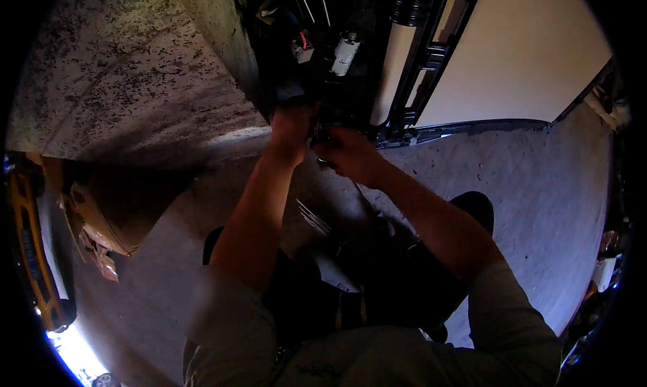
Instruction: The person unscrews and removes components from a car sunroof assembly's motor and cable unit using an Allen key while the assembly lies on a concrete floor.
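Note:
Both arms reach forward into the dark open base of a large machine or appliance (367,107). My left hand (291,127) is at its lower edge; deep shadow hides the fingers. Close beside it, almost touching, my right hand (347,154) has its fingers curled round something with a small metallic glint, too dark to name. Just beyond the hands, a white cylinder with a dark cap (345,54) leans inside the machine. To its left sits a small pale block (302,50) with red wires.
A beige panel (505,56) edged by a black frame (428,63) rises at the right. A mottled slab (135,83) stands at the left. Torn cardboard (101,218) and a yellow-black long tool (34,245) lie left. Thin rods (313,217) rest on the grey floor (539,185).

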{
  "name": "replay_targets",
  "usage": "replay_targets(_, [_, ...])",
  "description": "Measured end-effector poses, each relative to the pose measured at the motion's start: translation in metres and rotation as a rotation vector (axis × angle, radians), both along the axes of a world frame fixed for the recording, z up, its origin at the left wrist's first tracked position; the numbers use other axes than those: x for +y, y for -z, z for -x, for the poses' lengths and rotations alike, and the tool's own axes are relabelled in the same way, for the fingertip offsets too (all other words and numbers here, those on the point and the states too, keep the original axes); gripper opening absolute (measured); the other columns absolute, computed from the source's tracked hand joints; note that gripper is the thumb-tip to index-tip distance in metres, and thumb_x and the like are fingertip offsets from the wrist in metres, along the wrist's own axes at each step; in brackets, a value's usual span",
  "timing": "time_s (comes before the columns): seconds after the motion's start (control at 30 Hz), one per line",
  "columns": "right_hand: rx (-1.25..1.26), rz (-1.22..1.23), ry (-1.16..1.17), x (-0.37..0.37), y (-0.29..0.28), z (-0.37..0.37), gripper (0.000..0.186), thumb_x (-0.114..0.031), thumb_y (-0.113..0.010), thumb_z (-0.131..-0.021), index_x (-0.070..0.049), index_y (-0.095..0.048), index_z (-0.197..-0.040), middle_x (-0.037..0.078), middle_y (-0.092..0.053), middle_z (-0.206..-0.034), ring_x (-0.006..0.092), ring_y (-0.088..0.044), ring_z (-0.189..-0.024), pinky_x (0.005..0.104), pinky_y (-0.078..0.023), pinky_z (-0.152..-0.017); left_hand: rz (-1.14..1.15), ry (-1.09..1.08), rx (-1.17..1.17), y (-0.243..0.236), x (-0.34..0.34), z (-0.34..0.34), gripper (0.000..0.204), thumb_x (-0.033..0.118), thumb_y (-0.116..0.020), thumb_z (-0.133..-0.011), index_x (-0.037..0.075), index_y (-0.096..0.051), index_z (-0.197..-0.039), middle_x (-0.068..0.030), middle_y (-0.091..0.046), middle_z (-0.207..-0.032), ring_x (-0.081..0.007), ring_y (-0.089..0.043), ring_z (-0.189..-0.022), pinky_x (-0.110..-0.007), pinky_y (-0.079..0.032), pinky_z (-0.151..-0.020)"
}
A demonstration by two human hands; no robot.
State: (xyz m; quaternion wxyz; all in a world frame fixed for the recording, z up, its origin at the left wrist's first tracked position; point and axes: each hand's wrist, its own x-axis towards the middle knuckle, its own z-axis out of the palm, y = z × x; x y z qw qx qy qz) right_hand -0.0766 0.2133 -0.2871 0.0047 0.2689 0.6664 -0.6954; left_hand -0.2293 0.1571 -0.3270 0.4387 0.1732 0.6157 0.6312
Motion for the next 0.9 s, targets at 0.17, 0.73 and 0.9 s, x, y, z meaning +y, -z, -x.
replay_targets(0.17, [0.205,-0.741,0.144,-0.002,0.010,0.001,0.015,-0.015,-0.065,-0.085,0.000,-0.062,-0.084,0.011,-0.060,-0.070,0.0136,-0.059,-0.062,0.0296,-0.046,-0.055,0.058,-0.024,0.099,-0.010,0.005,-0.011,0.021,0.020,-0.062,-0.091,0.001,-0.064,-0.098,-0.0065,-0.064,-0.089,-0.0177,-0.059,-0.078,-0.034,-0.048,-0.068])
replay_targets(0.73, [0.016,-0.686,0.036,-0.005,-0.008,-0.008,0.028,-0.021,-0.073,-0.071,-0.003,-0.059,-0.088,0.011,-0.059,-0.071,0.0279,-0.060,-0.068,0.0404,-0.049,-0.063,-0.034,-0.020,-0.102,0.011,0.007,0.001,0.014,0.014,-0.060,-0.090,0.003,-0.061,-0.098,-0.0050,-0.060,-0.085,-0.0159,-0.056,-0.075,-0.032,-0.045,-0.069])
replay_targets(0.9, [-0.101,-0.970,0.004,-0.008,-0.002,-0.011,0.031,-0.021,-0.072,-0.066,-0.004,-0.059,-0.089,0.017,-0.062,-0.081,0.0362,-0.063,-0.077,0.0461,-0.050,-0.070,0.029,-0.058,-0.016,-0.002,0.010,-0.005,0.020,0.021,-0.063,-0.089,0.006,-0.058,-0.077,-0.0031,-0.051,-0.061,-0.0123,-0.044,-0.050,-0.031,-0.032,-0.046])
